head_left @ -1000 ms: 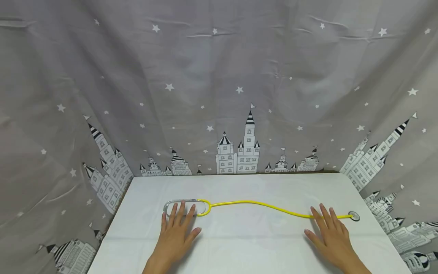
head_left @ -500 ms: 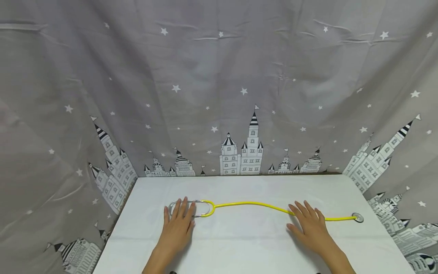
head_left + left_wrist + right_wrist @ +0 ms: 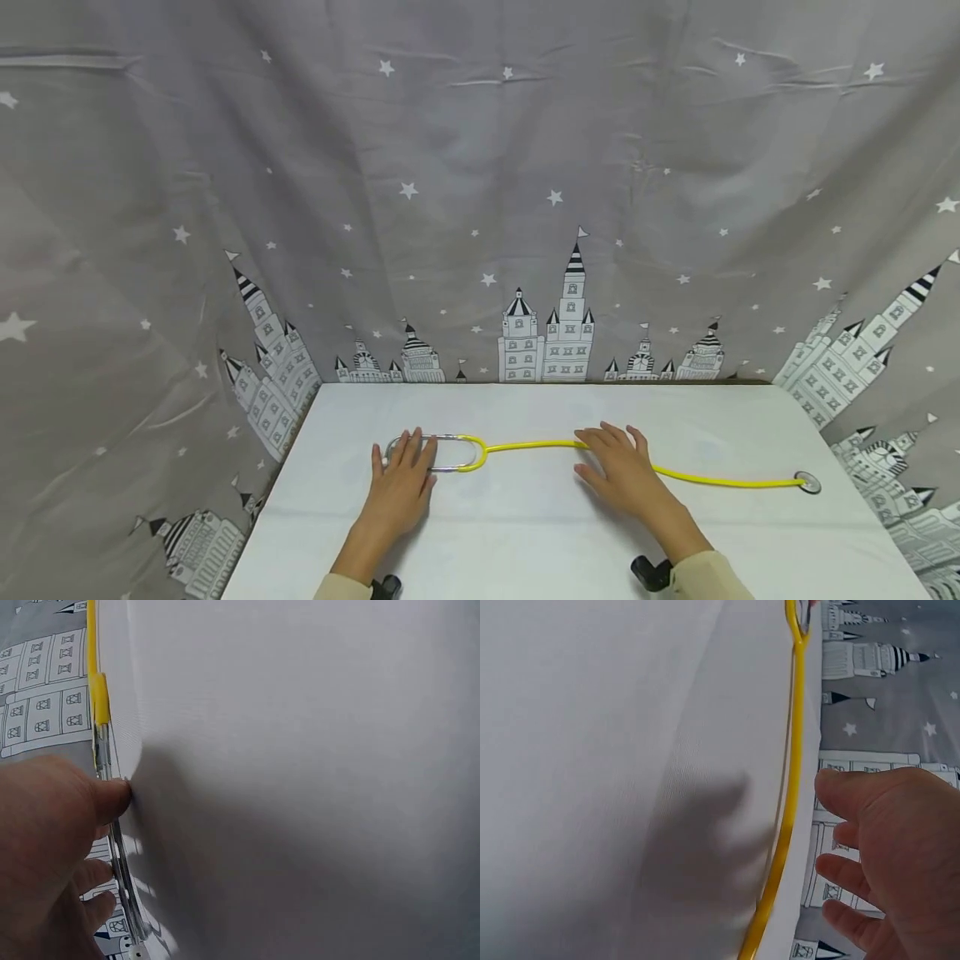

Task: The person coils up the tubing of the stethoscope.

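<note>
A stethoscope with a yellow tube lies stretched across the white table. Its metal ear tubes are at the left and the round chest piece is at the right end. My left hand is over the ear tubes with fingers extended, hiding part of them; in the left wrist view its thumb overlaps the metal. Farther right, my right hand is over the middle of the tube, covering a stretch of it. The right wrist view has its fingers loosely spread beside the tube, holding nothing.
A white cloth-covered table spreads under both hands. Behind and along its sides hangs a grey curtain printed with stars and castles. A black wrist device is strapped beside the right sleeve.
My right hand has moved left along the tube, from near the chest piece to around its middle. The left hand stays over the ear tubes. Sleeves have come into view.
</note>
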`<state>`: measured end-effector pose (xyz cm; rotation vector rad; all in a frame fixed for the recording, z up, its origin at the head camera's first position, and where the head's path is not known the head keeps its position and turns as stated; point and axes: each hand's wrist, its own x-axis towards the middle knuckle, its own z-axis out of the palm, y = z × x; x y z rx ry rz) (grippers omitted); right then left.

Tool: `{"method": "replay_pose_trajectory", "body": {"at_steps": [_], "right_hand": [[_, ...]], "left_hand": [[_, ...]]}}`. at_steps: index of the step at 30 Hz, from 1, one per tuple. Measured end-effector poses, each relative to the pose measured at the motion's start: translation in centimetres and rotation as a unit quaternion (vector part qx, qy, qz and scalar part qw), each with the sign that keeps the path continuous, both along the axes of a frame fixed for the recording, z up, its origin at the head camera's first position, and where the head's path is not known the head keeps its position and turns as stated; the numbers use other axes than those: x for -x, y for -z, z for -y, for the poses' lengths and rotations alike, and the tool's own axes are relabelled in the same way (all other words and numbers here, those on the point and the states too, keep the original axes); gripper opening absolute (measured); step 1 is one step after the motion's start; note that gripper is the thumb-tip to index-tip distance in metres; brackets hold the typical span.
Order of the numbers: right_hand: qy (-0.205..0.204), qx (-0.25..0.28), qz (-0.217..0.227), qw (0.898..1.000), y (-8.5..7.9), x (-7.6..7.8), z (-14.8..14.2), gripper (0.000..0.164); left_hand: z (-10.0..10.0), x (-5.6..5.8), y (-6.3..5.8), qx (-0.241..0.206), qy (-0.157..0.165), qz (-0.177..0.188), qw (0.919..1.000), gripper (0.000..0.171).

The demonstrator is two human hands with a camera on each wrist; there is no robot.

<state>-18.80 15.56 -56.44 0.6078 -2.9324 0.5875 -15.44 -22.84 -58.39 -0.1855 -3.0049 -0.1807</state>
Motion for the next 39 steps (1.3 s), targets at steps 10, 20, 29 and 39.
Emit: {"method": "replay_pose_trajectory", "body": {"at_steps": [10, 20, 29, 39], "right_hand": [[-0.012, 0.005, 0.026, 1.0, 0.8, 1.2, 2.9, 0.046], [-0.002, -0.016, -0.022, 1.0, 2.5, 2.6, 4.6, 0.025], [0.014, -0.009, -0.055, 0.998, 2.8, 2.7, 5.1, 0.011], [-0.018, 0.059, -0.117, 0.991, -0.4, 1.8, 4.5, 0.013]], "left_hand": [[-0.2, 0.7, 0.1, -0.008, 0.008, 0.001, 0.9999, 0.061], [0.0, 1.5, 0.0, -0.022, 0.03, 0.014, 0.9992, 0.062], [0.6, 1.6, -0.2, -0.032, 0.036, 0.028, 0.9984, 0.062], [1.1, 2.1, -1.0, -0.055, 0.066, 0.019, 0.9962, 0.069]]}}
